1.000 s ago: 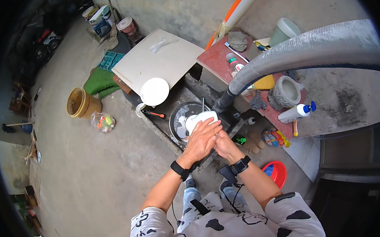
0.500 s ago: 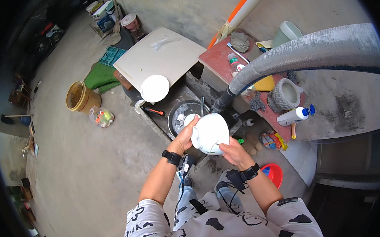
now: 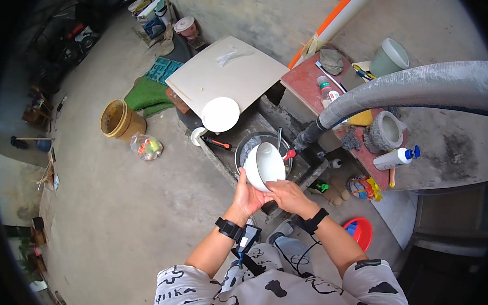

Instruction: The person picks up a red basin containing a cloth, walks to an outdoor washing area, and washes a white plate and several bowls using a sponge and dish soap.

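Observation:
A white bowl [image 3: 270,163] is tilted in both my hands, its hollow inside turned partly to the right. My left hand [image 3: 246,199] cups its underside and left side, thumb up along the wall. At the near rim, my right hand [image 3: 291,197] grips with the fingers bent over the edge; its fingertips are partly hidden. Just beyond the bowl stands a round metal basin [image 3: 247,143], partly covered by it. A metal handle [image 3: 279,137] sticks up from the basin, and a small red object [image 3: 290,155] shows at its right side.
A white plate [image 3: 220,114] lies on the near corner of a pale board [image 3: 226,70]. An orange-and-black handled tool [image 3: 217,143] rests on the sink ledge. A thick grey pipe [image 3: 406,86] crosses above the right counter, near a stone mortar [image 3: 385,130] and pump bottle [image 3: 393,158].
The bowl has turned from showing its outside and foot to showing its inside. Both hands have come closer together and lower. The view has shifted, so surroundings sit further right and down.

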A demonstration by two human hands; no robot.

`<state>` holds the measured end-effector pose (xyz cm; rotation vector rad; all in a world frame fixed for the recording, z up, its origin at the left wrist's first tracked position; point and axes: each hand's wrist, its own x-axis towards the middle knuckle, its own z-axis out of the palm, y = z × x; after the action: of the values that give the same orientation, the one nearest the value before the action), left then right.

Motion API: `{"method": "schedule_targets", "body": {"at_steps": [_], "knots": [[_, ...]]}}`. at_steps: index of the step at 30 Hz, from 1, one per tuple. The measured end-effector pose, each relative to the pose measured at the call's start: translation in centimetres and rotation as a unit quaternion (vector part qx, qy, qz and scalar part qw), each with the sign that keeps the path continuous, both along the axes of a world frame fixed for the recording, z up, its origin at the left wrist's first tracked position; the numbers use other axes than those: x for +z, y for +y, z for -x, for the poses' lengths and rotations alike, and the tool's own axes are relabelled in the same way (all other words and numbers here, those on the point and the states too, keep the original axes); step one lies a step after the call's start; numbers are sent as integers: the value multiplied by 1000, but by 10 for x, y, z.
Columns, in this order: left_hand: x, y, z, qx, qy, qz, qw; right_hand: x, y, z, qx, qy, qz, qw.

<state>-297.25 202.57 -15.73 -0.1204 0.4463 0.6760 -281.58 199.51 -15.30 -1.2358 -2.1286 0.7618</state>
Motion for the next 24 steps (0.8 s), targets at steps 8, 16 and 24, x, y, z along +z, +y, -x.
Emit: {"method": "schedule_targets", "body": {"at_steps": [8, 16, 24], "knots": [[-36, 13, 2, -22, 277, -101, 955, -37, 21, 1, 52, -134, -36, 989], [-126, 93, 31, -90, 442, -87, 888, -65, 47, 14, -96, -171, -89, 977], [-215, 263, 113, -103, 535, -94, 833, -246, 30, 29, -395, 118, 381, 828]]}}
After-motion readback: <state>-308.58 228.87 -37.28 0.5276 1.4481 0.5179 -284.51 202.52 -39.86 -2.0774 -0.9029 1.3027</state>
